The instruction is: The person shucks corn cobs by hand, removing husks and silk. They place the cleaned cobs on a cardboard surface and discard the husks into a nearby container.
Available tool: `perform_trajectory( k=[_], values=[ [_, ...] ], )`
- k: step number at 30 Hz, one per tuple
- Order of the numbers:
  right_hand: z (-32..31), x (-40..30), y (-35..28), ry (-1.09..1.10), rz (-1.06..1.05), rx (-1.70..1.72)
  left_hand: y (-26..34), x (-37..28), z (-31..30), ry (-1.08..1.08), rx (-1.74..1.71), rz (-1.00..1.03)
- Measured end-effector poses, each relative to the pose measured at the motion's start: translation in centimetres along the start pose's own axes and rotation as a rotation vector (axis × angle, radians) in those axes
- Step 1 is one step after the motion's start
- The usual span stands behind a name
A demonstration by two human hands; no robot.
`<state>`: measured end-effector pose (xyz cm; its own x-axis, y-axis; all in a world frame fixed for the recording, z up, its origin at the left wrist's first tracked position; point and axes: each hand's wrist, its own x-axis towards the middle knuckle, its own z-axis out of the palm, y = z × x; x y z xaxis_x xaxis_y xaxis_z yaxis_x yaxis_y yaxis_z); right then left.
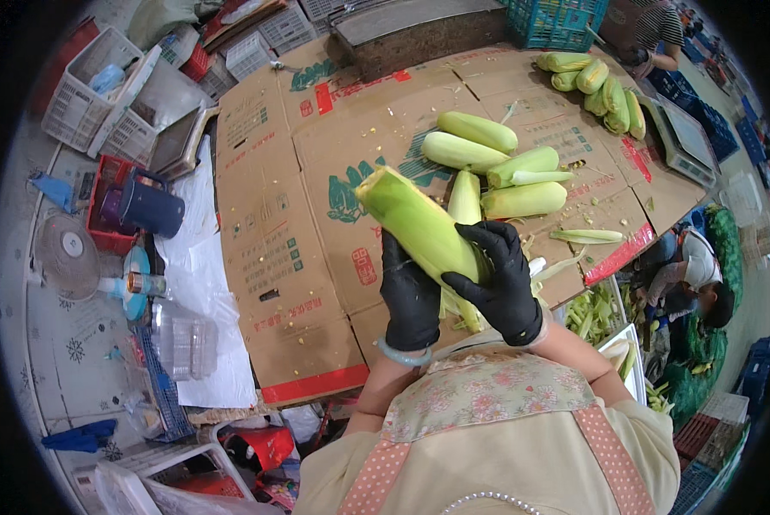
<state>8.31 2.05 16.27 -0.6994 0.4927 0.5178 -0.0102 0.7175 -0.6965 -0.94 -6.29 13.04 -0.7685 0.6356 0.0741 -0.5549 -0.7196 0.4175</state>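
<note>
Both my hands wear black gloves and hold one ear of corn in green husk (pixel 420 228), its cut end tilted up and to the left. My left hand (pixel 411 296) supports it from below and the left. My right hand (pixel 504 280) grips its lower right part, fingers and thumb on the husk. Just beyond lie several trimmed ears of corn (pixel 526 200) on the flattened cardboard (pixel 314 257). One ear (pixel 465 196) points towards me behind the held one. Loose husk leaves (pixel 588 236) lie to the right of my right hand.
More corn (pixel 613 96) is piled at the far right, beside a weighing scale (pixel 684 135). A teal crate (pixel 555 22) stands at the back. Left are a fan (pixel 69 254), a dark blue jug (pixel 153 203) and plastic containers (pixel 184 341). A co-worker (pixel 697 270) bends down at right, near husk waste (pixel 594 315).
</note>
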Motion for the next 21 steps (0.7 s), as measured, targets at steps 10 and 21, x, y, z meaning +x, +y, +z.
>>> perform_trajectory(
  k=[10, 21],
  values=[
    [0.2, -1.3, 2.0, -0.047, 0.126, 0.339, 2.4, 0.9, -0.1, -0.035, 0.493, -0.164],
    [0.5, -1.0, 2.6, 0.106, 0.047, 0.163, 1.5, -0.3, 0.1, 0.093, 0.342, -0.237]
  ],
)
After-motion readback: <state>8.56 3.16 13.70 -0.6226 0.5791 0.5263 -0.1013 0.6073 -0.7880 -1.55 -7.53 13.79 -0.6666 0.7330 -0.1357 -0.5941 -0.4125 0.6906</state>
